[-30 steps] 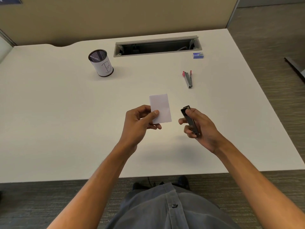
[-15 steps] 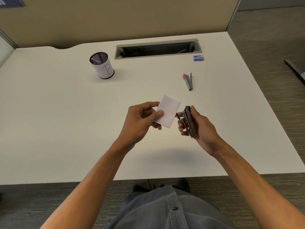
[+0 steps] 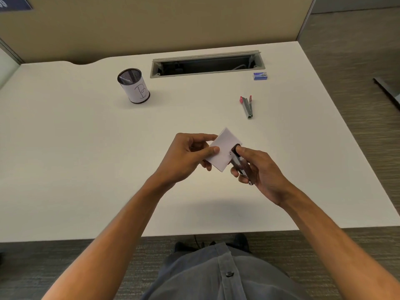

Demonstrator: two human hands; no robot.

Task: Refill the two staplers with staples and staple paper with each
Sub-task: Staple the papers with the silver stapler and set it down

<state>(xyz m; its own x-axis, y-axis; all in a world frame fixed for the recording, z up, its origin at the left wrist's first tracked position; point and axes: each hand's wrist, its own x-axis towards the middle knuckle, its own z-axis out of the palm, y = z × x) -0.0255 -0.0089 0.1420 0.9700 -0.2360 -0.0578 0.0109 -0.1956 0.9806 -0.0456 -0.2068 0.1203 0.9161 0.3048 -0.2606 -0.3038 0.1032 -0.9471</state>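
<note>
Item: dark stapler (image 3: pixel 240 164), clasped in right hand (image 3: pixel 263 174), nose now brought onto the corner of the paper (image 3: pixel 224 151) pinched by left hand (image 3: pixel 186 159), above the table (image 3: pixel 86 169); stapling appears imminent. Red stapler (image 3: pixel 247 106) lies apart, untouched.

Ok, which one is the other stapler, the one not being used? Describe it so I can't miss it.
Start at the long cable slot set into the far side of the white desk, then come towards the person from its right end, past the small blue staple box. The stapler lies there alone: slim, grey metal, red at its far end, untouched by either hand.
</note>
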